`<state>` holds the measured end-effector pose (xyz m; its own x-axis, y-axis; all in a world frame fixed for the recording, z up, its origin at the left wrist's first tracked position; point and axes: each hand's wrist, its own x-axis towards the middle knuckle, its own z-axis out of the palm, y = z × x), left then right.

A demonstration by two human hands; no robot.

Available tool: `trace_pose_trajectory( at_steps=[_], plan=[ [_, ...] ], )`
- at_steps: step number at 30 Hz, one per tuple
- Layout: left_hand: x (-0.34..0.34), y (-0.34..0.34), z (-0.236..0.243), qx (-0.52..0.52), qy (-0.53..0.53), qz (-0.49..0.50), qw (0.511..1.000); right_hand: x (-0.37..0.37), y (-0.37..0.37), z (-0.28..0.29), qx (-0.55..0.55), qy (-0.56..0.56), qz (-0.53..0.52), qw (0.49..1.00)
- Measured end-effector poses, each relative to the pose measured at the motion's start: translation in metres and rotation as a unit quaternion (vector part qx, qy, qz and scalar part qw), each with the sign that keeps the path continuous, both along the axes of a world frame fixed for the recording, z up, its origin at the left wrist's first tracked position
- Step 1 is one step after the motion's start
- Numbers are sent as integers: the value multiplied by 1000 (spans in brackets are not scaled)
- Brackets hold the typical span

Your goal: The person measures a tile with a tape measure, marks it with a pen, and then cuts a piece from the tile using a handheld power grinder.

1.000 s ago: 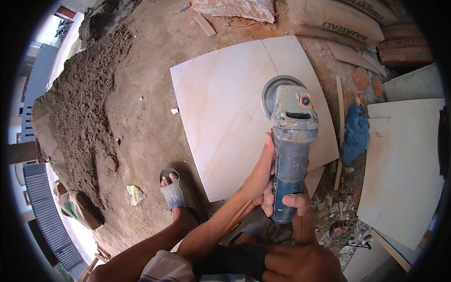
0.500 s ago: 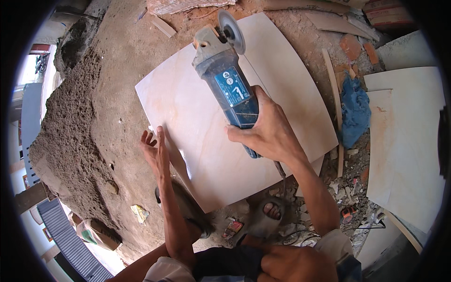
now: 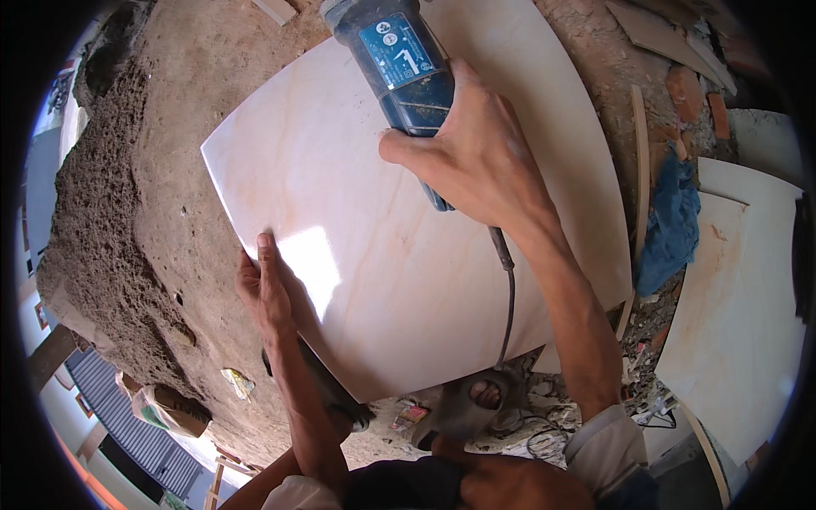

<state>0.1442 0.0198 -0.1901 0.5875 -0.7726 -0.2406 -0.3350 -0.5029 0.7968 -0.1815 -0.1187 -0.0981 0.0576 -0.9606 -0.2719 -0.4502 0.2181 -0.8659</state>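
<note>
My right hand is wrapped round the blue body of an angle grinder, held above a large, pale, beige-veined tile. The grinder's head and disc lie beyond the top of the picture. Its black cord hangs down past my right wrist toward my foot. At the tile's left edge, my left hand grips with the thumb on top and the fingers curled under the rim, partly hidden. A bright patch of light shines on the tile beside that thumb.
Sandy ground and a grey sand heap lie to the left. On the right are a wooden strip, a crumpled blue cloth, broken brick and another pale tile. My sandalled foot is at the tile's near edge.
My left hand has closed on the tile's left edge, where it hovered with fingers apart. The grinder appears higher in the picture, its disc now out of view. The tile's near-left edge looks raised less.
</note>
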Motion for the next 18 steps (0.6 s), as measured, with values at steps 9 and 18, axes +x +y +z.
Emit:
trace_pose_trajectory(
  at_steps=[9,18],
  plan=[
    [-6,-2,4,-15,-34,-8,999,8,-15,-28,-16,37,-25,999],
    [-11,-2,10,21,-28,26,999,5,-29,-31,-9,14,15,1000]
  ],
)
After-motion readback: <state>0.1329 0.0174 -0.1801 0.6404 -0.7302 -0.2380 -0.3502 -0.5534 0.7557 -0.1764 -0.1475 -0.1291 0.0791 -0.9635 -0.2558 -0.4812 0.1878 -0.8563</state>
